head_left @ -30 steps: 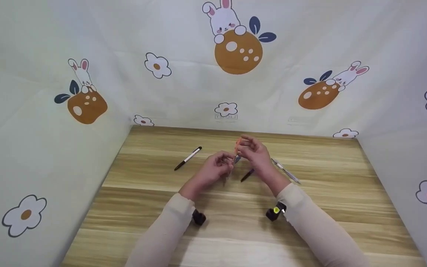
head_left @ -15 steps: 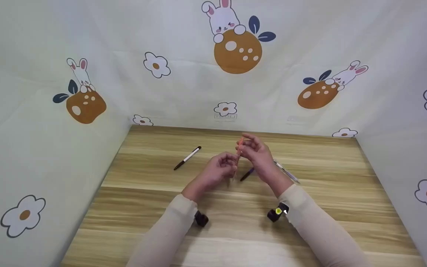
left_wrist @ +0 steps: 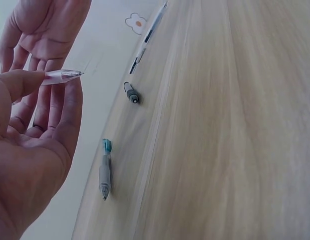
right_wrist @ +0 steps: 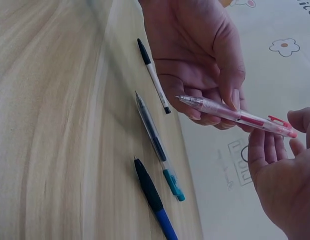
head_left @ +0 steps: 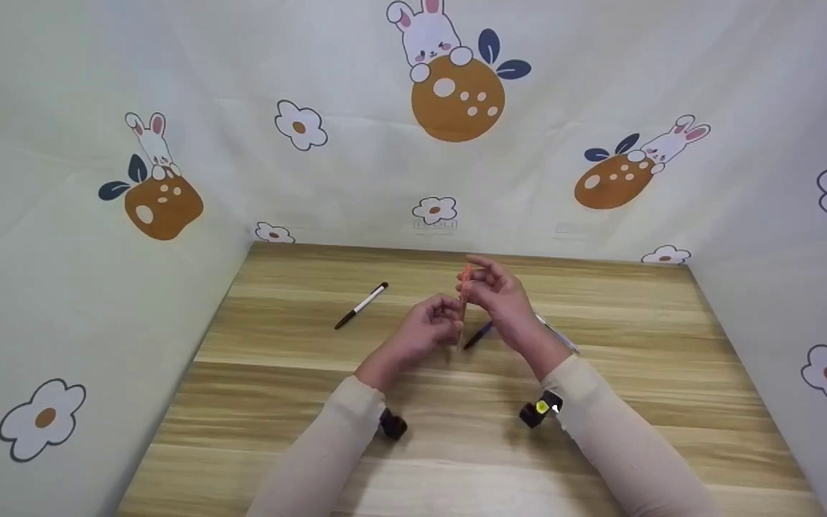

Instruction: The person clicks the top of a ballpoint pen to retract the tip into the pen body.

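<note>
Both hands hold one clear pen with a red clip and a pink-red barrel, raised above the table. Near its metal tip, the left hand pinches the barrel between thumb and fingers. At the clip end, the right hand grips it with thumb and fingertips. In the right wrist view the tip points left, the clip toward the right palm. Below the hands lies a clear pen with a teal end; the head view hides it. Next to it is a blue pen with a black grip.
Left of the hands lies a white pen with black ends. A clear, slim pen lies beside the right wrist, partly covered. Patterned cloth walls stand at the back and sides of the wooden table.
The held pen has swung more upright in the head view, its tip moving right. The left hand has shifted slightly right with it. Both hands keep their hold.
</note>
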### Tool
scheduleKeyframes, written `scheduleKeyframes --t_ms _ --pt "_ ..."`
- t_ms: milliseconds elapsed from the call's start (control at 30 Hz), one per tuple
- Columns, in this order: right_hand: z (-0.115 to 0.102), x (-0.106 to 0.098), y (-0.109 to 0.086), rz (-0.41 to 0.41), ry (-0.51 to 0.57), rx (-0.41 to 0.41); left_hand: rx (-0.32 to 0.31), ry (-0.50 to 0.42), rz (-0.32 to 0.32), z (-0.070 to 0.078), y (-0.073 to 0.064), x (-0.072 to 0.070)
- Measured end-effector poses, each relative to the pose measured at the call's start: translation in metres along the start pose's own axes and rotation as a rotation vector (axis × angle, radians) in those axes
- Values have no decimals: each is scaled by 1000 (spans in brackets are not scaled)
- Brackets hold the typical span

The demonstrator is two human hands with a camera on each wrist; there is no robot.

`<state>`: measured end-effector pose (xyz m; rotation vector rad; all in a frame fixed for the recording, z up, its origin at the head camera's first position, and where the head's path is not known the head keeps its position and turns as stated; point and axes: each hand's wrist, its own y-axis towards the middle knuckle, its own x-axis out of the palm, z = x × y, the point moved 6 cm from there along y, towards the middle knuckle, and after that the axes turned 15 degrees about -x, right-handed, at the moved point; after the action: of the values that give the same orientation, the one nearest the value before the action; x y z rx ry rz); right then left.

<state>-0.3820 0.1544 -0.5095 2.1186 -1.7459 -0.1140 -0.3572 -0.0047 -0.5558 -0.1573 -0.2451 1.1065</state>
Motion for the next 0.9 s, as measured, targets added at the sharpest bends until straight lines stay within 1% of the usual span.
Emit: scheduleKeyframes --t_ms 300,600,900 --pt "-6 -1 1 -38 15 -55 25 -79 -52 2 1 8" --pt "-9 -2 0 -66 -9 -60 24 -73 -55 4 -1 9" --pt "-10 -5 0 -55 -14 -45 16 -83 -57 8 -3 12"
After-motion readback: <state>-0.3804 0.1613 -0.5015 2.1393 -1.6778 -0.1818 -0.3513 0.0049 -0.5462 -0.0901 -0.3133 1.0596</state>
